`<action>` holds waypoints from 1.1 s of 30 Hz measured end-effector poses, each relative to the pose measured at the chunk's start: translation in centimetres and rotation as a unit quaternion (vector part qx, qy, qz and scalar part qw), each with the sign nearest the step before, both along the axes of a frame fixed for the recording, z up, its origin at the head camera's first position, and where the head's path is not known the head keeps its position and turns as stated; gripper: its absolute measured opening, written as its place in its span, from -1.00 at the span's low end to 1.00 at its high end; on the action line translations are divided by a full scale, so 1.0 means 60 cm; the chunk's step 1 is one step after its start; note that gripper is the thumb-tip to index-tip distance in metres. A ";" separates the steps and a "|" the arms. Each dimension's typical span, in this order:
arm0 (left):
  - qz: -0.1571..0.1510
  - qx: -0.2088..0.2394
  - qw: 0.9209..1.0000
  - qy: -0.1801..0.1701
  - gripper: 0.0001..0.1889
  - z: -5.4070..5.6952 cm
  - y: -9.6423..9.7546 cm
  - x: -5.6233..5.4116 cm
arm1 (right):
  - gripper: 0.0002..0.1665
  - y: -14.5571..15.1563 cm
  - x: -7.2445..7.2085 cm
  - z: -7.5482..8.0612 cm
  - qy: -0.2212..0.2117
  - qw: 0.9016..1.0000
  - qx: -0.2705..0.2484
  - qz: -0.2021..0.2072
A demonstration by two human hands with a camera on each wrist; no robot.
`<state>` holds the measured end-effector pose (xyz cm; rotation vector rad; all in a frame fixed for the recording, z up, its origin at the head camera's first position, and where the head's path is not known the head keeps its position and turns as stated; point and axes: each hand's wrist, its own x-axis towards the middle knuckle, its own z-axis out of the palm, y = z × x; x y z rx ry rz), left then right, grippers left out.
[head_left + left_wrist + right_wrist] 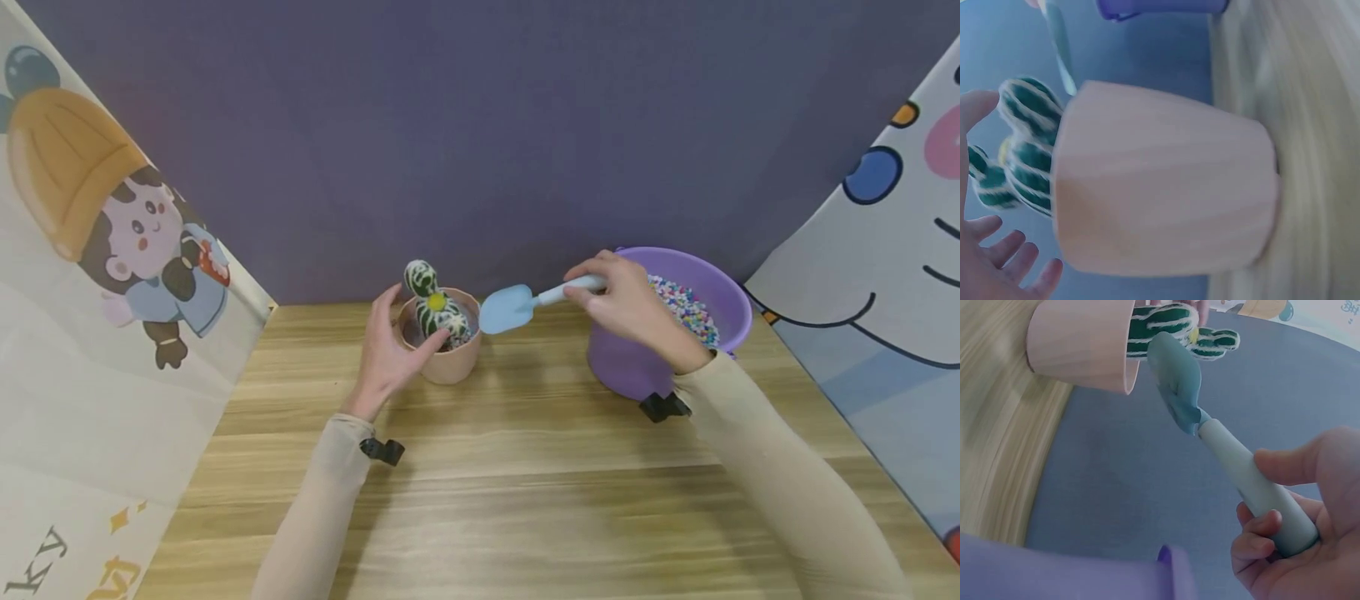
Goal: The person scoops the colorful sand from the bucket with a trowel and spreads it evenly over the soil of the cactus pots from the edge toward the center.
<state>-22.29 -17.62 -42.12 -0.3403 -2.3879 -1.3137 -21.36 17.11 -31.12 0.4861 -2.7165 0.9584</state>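
Observation:
A knitted toy cactus (422, 279), green with white stripes and a yellow flower, stands in a pale pink pot (450, 368) on the table. Around the cactus, just above the rim, my left hand (388, 360) has its thumb and fingers spread; in the left wrist view the fingertips (1017, 265) are apart from it. My right hand (633, 302) grips the handle of a light blue toy shovel (507, 309). The shovel's blade points left and reaches the pot's right rim in the head view. In the right wrist view the blade (1175, 378) overlaps the cactus.
A purple bucket (626, 371) with many small multicoloured beads (690, 310) stands at the right, under my right forearm. Behind the wood-grain table (480, 500) rises a dark blue-grey wall (480, 150). Printed panels with cartoon figures flank the table on both sides.

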 end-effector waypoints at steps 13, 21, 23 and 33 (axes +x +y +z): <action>-0.026 0.055 0.997 0.044 0.01 0.040 0.025 0.016 | -0.74 0.047 0.005 -0.010 0.011 1.000 -0.018 -0.022; -0.031 0.054 0.996 0.070 0.03 0.058 0.031 0.019 | -0.71 0.069 0.011 -0.006 0.005 0.999 -0.019 -0.035; -0.039 0.062 0.995 0.072 0.03 0.062 0.034 0.021 | -0.70 0.074 0.013 -0.004 0.001 0.999 -0.018 -0.037; -0.045 0.048 0.995 0.081 0.05 0.082 0.054 0.029 | -0.68 0.100 0.019 -0.005 0.003 0.998 -0.020 -0.063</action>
